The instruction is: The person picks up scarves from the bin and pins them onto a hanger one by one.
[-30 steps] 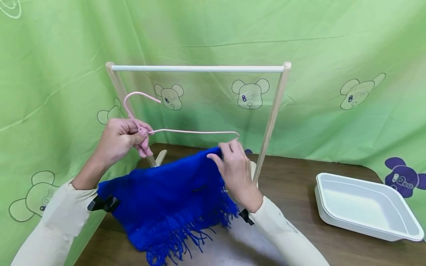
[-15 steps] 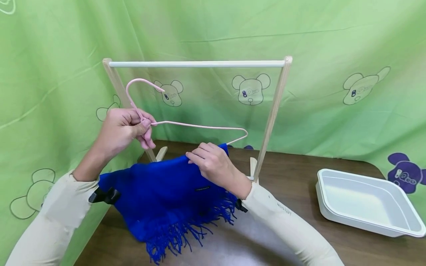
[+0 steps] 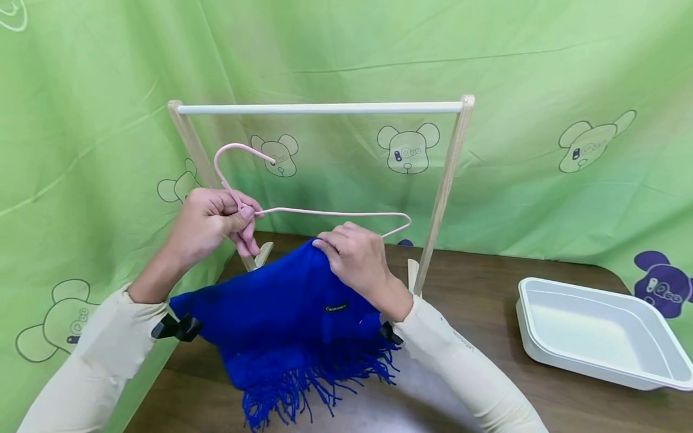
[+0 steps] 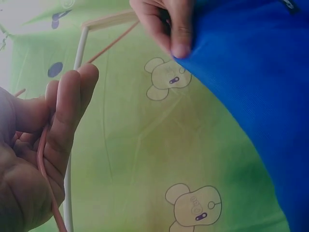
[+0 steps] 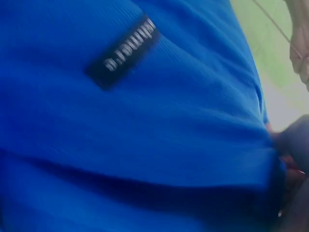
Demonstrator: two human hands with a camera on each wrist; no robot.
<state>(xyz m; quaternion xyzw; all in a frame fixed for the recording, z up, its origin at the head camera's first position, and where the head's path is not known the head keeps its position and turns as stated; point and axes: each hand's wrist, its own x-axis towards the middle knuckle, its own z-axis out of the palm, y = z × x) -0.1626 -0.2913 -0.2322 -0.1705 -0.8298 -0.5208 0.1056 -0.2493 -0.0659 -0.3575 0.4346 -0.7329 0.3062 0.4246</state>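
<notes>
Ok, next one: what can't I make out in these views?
Head view: whether the blue scarf wraps the pink hanger, hidden by the right grip and the scarf itself.
Head view: marks on the right sleeve, too faint and small to read.
Right wrist view: most of the right grip, blurred, cut off by the right edge.

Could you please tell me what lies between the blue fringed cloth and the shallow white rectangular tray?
In the head view, the right arm's cream fabric sleeve and the brown wooden tabletop lie between the cloth and the tray.
</notes>
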